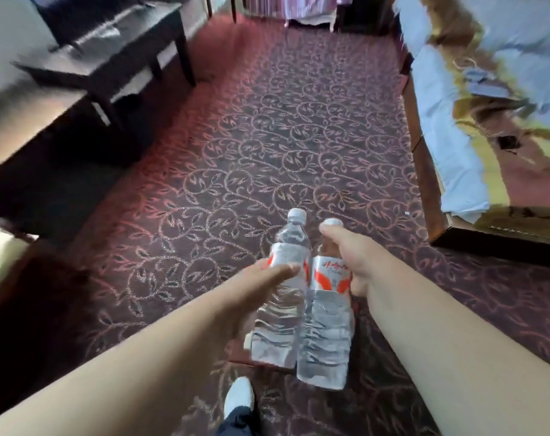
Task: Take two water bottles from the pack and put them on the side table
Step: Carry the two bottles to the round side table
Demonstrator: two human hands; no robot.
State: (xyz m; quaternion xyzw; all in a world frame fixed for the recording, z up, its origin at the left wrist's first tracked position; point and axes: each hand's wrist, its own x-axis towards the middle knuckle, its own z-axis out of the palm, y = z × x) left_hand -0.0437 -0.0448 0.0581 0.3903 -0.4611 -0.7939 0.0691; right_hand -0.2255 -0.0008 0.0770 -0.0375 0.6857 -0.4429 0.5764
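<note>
I hold two clear water bottles with white caps and red-and-white labels in front of me, above the carpet. My left hand (251, 287) grips the left bottle (280, 313) around its label. My right hand (358, 262) grips the right bottle (325, 338) near its neck, thumb up by the cap. The two bottles hang side by side, touching, tilted slightly away from me. No pack of bottles is in view.
A dark low table (126, 48) stands at the upper left, blurred by motion. A bed (487, 121) with a wooden frame runs along the right. Patterned red carpet (283, 136) fills the middle. My white shoe (239, 394) shows at the bottom.
</note>
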